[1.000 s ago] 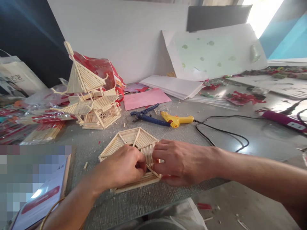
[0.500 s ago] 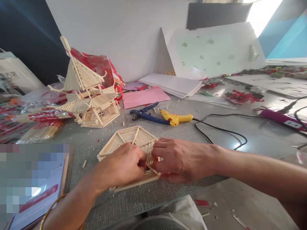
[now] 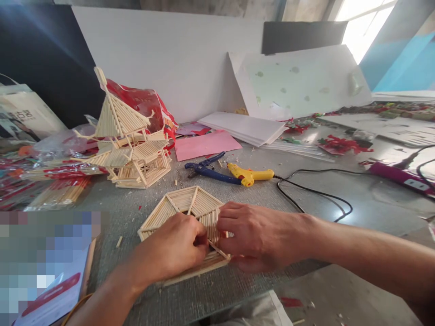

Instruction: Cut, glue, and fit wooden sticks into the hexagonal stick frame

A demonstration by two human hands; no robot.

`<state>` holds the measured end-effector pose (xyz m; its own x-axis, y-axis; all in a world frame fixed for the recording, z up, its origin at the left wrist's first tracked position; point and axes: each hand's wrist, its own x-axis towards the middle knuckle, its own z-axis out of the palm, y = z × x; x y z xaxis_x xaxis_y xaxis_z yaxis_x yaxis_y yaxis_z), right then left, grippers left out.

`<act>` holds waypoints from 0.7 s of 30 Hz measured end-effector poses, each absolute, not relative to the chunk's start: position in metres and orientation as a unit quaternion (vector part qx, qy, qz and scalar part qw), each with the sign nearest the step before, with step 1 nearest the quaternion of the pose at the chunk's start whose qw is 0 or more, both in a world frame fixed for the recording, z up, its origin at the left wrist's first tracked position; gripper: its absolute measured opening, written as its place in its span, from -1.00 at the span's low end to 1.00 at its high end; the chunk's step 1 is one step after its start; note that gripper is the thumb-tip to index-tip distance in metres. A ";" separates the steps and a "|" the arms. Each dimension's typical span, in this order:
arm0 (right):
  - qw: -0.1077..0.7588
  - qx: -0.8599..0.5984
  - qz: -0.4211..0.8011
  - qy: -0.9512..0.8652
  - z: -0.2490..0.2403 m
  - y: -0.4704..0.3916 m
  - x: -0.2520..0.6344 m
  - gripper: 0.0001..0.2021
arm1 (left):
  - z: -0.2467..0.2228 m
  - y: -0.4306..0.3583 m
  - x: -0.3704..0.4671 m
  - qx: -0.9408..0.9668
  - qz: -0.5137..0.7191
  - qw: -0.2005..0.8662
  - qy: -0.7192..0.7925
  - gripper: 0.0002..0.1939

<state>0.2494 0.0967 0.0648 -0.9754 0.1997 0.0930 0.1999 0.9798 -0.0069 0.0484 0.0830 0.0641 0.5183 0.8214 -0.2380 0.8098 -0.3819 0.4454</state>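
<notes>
An eight-sided panel of thin wooden sticks lies flat on the table, with a dark opening at its middle. My left hand is curled over its near left part, fingers bent inward at the inner edge and fingertips hidden. At the right rim my right hand grips the panel, fingers bent over the stick rows and thumb low by the near right corner. A single slanting stick shows between both hands. Behind stands a small pagoda of the same sticks, with tiered roofs.
Blue cutters and a yellow glue gun lie beyond the panel; the gun's black cable loops right toward a purple power strip. Pink paper and white boards lie farther back. Bagged sticks are at left.
The whole scene sits slightly lower in view as the camera tilts up. Both hands keep nearly the same place on the panel.
</notes>
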 end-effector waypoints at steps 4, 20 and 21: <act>0.045 -0.104 0.005 -0.994 0.065 0.097 0.250 -0.87 | 0.065 0.082 0.052 0.838 0.014 0.234 0.493 -0.79; 0.045 -0.092 0.017 -0.995 0.066 0.098 0.249 -0.87 | 0.065 0.083 0.053 0.833 0.002 0.255 0.492 -0.79; 0.045 -0.094 0.016 -0.994 0.065 0.098 0.249 -0.87 | 0.065 0.082 0.052 0.828 0.003 0.261 0.496 -0.79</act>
